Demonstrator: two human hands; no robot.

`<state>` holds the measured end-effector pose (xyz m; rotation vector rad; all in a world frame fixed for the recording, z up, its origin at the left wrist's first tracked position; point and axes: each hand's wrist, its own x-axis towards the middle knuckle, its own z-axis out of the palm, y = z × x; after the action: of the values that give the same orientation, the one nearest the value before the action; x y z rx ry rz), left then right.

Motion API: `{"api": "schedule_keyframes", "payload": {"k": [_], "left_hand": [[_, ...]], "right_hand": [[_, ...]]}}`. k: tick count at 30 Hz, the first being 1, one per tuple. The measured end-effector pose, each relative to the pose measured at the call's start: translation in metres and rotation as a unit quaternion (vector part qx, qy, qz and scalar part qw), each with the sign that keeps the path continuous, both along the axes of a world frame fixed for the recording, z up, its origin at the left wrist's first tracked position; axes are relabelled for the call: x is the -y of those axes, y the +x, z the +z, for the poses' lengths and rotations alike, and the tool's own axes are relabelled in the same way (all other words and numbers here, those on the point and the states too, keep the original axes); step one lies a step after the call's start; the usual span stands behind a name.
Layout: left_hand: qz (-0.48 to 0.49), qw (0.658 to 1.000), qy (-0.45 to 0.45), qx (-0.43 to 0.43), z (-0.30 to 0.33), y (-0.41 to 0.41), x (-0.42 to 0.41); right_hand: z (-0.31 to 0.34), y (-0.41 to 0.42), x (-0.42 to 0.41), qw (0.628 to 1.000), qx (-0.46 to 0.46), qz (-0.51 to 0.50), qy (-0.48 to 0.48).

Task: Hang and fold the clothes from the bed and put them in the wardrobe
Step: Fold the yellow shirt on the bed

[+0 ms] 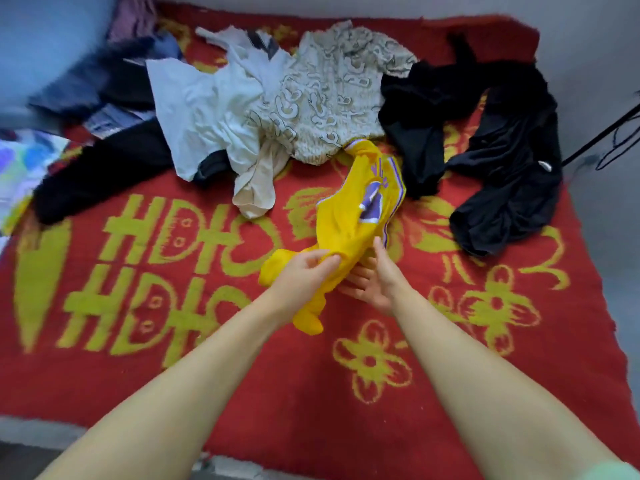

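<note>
A yellow jersey with purple trim lies stretched across the middle of the bed, its far end tucked under a cream patterned shirt. My left hand grips the near end of the jersey, fingers curled into the fabric. My right hand sits just right of it, palm up with straight fingers under the jersey's edge. A white shirt, a black garment and a dark piece lie further back on the bed.
A red blanket with yellow letters and flowers covers the bed. More dark and blue clothes are heaped at the back left. A black hanger or stand shows at the right edge by the wall.
</note>
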<state>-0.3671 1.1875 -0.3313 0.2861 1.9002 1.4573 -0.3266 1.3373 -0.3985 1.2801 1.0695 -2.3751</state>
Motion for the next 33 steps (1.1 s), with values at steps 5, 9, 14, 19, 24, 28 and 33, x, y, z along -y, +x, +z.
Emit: {"api": "schedule_keyframes", "payload": {"k": [5, 9, 14, 19, 24, 28, 33], "left_hand": [[-0.186, 0.980, -0.064, -0.029, 0.044, 0.061, 0.021], [-0.005, 0.995, -0.032, 0.098, 0.067, 0.051, 0.056], [0.248, 0.931, 0.050, 0.264, 0.081, 0.020, 0.076], [0.263, 0.790, 0.382, 0.401, 0.097, 0.001, 0.083], [0.259, 0.831, 0.431, 0.237, 0.154, -0.033, 0.095], [0.187, 0.953, 0.236, -0.030, 0.190, -0.024, 0.089], [-0.013, 0.918, -0.026, -0.394, 0.193, 0.005, 0.070]], "right_hand": [[0.069, -0.019, 0.013, 0.962, 0.022, 0.176, 0.207], [0.143, -0.026, 0.014, 0.958, -0.103, 0.202, 0.175], [0.240, -0.009, 0.020, 0.919, -0.201, 0.312, 0.135], [0.280, 0.020, 0.020, 0.863, -0.216, 0.411, 0.199], [0.279, 0.049, 0.010, 0.745, -0.103, 0.561, 0.345], [0.288, 0.041, 0.032, 0.798, -0.164, 0.418, 0.402], [0.317, 0.000, 0.080, 0.805, -0.318, 0.289, 0.410]]}}
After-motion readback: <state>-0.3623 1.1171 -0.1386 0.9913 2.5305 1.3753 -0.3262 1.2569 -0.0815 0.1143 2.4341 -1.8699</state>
